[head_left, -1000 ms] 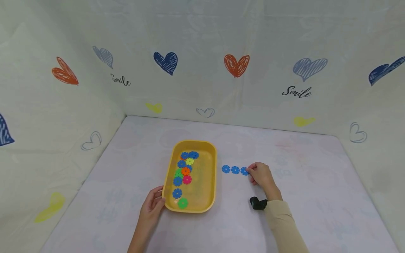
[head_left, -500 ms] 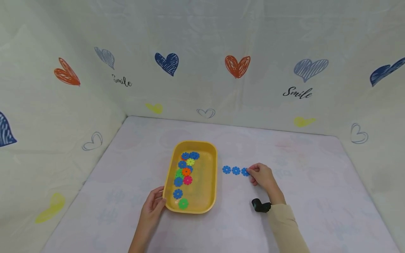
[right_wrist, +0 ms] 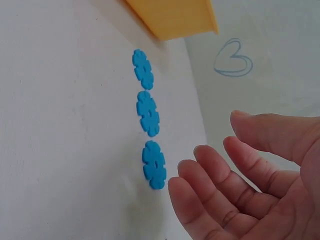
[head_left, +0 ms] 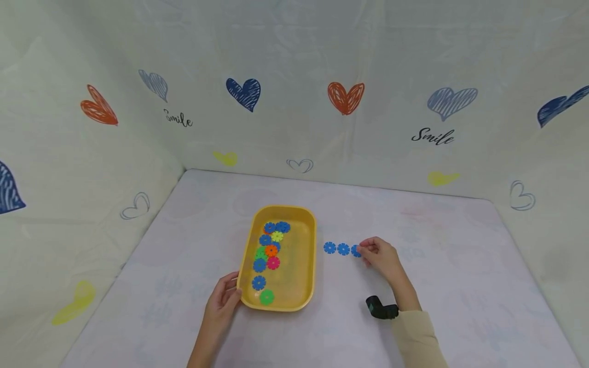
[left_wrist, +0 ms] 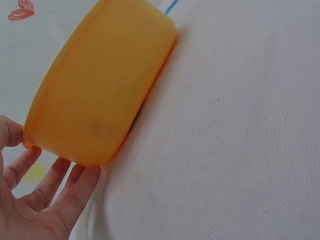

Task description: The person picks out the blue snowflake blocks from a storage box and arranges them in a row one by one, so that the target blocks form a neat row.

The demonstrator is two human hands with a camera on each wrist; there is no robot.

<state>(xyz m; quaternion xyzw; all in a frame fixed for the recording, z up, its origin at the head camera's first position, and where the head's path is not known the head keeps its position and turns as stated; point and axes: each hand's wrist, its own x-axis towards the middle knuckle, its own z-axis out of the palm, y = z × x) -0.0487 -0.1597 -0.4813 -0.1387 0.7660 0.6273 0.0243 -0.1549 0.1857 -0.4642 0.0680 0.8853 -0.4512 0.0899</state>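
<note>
A yellow plastic tray (head_left: 296,271) is gripped at its near left corner by my left hand (head_left: 219,306). In the left wrist view, the thumb lies at the tray's rim while the fingertips (left_wrist: 90,177) press against its outer wall. Right of the tray, three blue flower-shaped discs lie flat in a row: a left one (head_left: 329,248), a middle one (head_left: 343,249) and a right one (right_wrist: 154,166). My right hand (head_left: 384,259) hovers at the right disc, overlapping its edge in the head view. From the right wrist, its fingers look loosely bent, apart from the thumb, holding nothing.
Inside the tray, along its left side, lie several more discs, among them a green one (head_left: 267,297), a pink one (head_left: 273,262) and an orange one (head_left: 271,250). A black wrist camera (head_left: 381,308) sits on the right wrist. A heart-printed curtain (head_left: 294,102) surrounds the white table (head_left: 460,286).
My right wrist has shifted slightly toward me and right, while its fingers stay near the right disc. The left hand, the tray and the row of discs remain in place.
</note>
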